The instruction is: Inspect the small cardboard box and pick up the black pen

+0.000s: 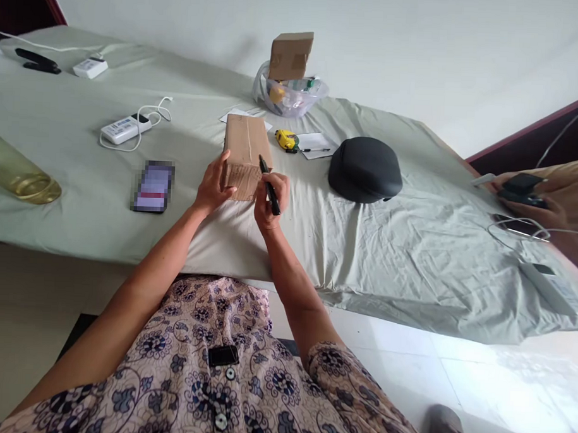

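A closed brown cardboard box [244, 136] lies on the cloth-covered table in front of me. My left hand [213, 183] grips its left near corner, thumb across the near end and fingers along the side. In my right hand [274, 194] is a black marker pen [270, 190], held in a writing grip at the box's near right edge. Whether its tip touches the cardboard I cannot tell. Beyond the box are a yellow tape measure [286, 139] and a white paper [315, 145] with a pen on it.
A black case [365, 170] sits to the right, a phone [153, 186] and a white power strip [126, 129] to the left. A plastic basket [293, 100] holding another box stands by the wall. At far right, another person's hands [531, 206] hold a dark object.
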Available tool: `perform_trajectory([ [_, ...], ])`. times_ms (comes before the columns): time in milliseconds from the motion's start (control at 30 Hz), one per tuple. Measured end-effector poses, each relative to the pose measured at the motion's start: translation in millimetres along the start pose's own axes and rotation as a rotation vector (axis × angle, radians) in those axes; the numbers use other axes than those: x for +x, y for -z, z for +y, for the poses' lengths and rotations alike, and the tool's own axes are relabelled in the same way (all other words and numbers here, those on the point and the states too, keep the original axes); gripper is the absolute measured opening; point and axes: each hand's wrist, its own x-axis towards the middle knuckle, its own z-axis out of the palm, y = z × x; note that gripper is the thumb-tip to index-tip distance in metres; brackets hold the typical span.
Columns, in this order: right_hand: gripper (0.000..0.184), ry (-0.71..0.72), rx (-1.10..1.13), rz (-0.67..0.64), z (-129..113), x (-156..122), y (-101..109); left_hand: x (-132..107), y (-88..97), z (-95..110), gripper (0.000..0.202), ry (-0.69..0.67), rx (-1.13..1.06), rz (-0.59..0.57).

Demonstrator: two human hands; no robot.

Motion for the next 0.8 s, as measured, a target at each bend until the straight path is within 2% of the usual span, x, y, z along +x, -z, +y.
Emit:
perform_trajectory([
  [67, 0.034, -0.093, -0.053, 0.035, 12, 6, 7, 0, 0.1, 1, 0.098, 0.015, -0.006, 0.0],
  [133, 0.039, -0.208, -0.119, -0.012, 31, 10, 13, 0, -0.4, 3, 0.097, 0.029, 0.002, 0.009],
  [267, 0.044, -0.509, -0.364, -0.171, 66, 13, 22, 1, -1.0, 6, 0.098, 0.079, 0.02, 0.013],
  [333, 0.048, -0.667, -0.53, -0.288, 74, 12, 25, 1, 0.5, 6, 0.101, 0.106, 0.001, 0.0],
  [400, 0.053, -0.762, -0.657, -0.428, 73, 12, 27, 2, 4.0, 6, 0.102, 0.138, -0.046, -0.008],
  [500, 0.056, -0.772, -0.731, -0.595, 66, 14, 29, 4, 13.1, 8, 0.094, 0.215, -0.074, 0.075],
  [600, 0.054, -0.754, -0.741, -0.652, 60, 15, 30, 9, 25.3, 18, 0.075, 0.275, 0.004, 0.222],
  [700, 0.054, -0.766, -0.729, -0.637, 59, 16, 30, 17, 41.2, 34, 0.059, 0.334, 0.092, 0.354],
  [800, 0.054, -0.761, -0.695, -0.507, 60, 18, 29, 22, 67.0, 47, 0.052, 0.382, 0.183, 0.433],
])
